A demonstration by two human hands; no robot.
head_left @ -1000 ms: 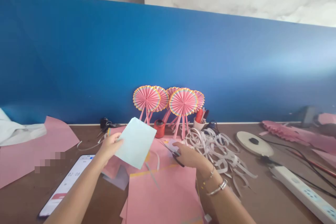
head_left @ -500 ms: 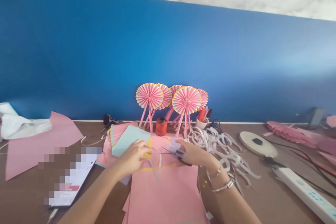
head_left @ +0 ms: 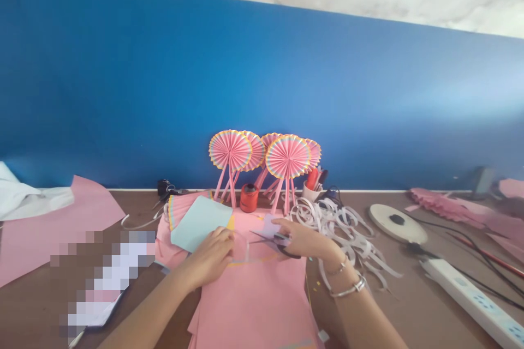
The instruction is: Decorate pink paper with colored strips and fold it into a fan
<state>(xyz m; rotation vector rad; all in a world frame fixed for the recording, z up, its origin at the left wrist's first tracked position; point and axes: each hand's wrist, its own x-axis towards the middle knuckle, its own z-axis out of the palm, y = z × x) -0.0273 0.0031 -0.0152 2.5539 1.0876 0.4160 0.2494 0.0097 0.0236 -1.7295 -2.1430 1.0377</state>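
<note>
My right hand (head_left: pixel 301 240) grips black-handled scissors (head_left: pixel 266 238), whose blades point left and stand apart over pink paper. Just beyond the scissors, a small pale lilac paper (head_left: pixel 270 224) lies by my right fingertips. My left hand (head_left: pixel 215 255) rests low on the pink paper sheets (head_left: pixel 254 300), its fingers curled and the tips partly hidden, so what they hold does not show. A light blue paper (head_left: pixel 200 223) lies beyond that hand, with a yellow paper edge (head_left: pixel 231 222) beside it. A thin whitish strip (head_left: pixel 248 250) lies between both hands.
Pleated pink paper fans (head_left: pixel 289 156) stand at the back, behind a red spool (head_left: pixel 249 199). Curled white strips (head_left: pixel 344 229) heap up on the right, near a round cream pad (head_left: pixel 397 222) and a power strip (head_left: pixel 475 300). A phone (head_left: pixel 110 283) lies left.
My left hand has lowered and turned flatter toward the pink paper; the narrow strip that hung below it no longer shows. My right hand still holds the scissors, and the view has shifted slightly.
</note>
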